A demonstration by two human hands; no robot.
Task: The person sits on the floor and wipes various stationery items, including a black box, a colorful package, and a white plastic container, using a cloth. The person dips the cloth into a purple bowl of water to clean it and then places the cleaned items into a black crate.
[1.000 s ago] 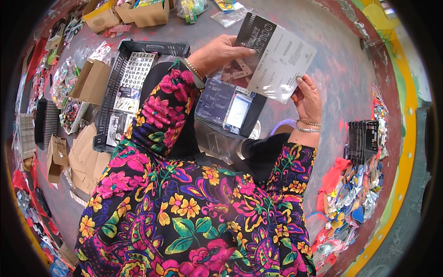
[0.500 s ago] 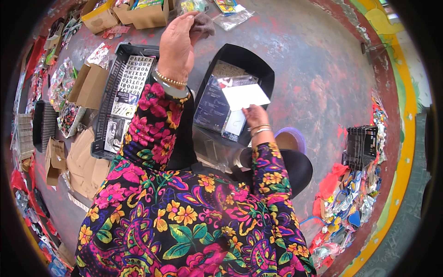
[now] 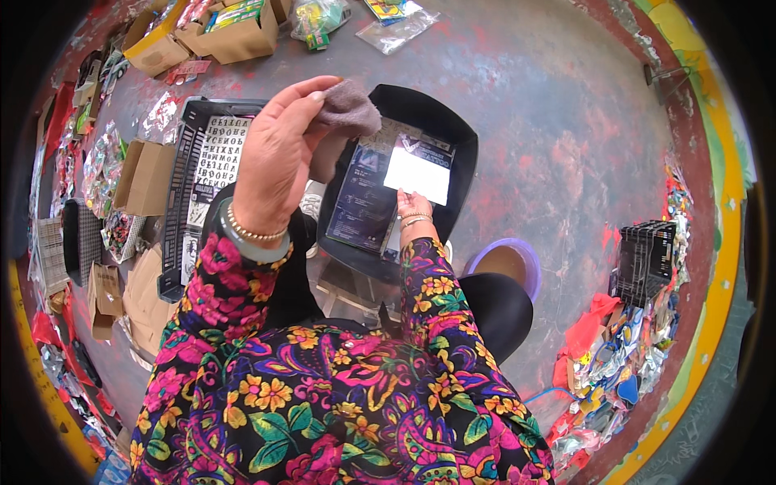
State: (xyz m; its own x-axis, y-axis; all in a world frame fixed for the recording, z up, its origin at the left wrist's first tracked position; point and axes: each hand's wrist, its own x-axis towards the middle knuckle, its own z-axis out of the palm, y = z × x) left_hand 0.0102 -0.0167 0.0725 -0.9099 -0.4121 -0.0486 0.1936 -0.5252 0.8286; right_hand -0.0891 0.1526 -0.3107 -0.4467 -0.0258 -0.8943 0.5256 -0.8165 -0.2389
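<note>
My left hand [image 3: 283, 145] is raised beside the black plastic bin [image 3: 432, 105], its fingers pinched on a grey-brown cloth [image 3: 347, 113] that hangs down over the bin's left side. In my right hand [image 3: 414, 207] is a blank white card [image 3: 417, 175], gripped at its lower edge above the bin. Beneath the card, dark blue printed packs [image 3: 360, 206] lie in the bin. A dark grey slatted crate [image 3: 184, 153] stands left of it, holding a white sheet of black letters [image 3: 218, 153] and other printed sheets.
A purple bucket [image 3: 529, 263] stands by my right knee. To the far right is a black crate [image 3: 643, 259] beside piled colourful scraps [image 3: 618, 380]. Cardboard boxes [image 3: 234, 40] and plastic bags [image 3: 317, 20] lie at the far left, with a brown carton [image 3: 144, 174] beyond the slatted crate.
My left hand with the cloth has come lower and nearer. My right hand and the white card have shifted left and slightly down over the bin. The view has also shifted.
</note>
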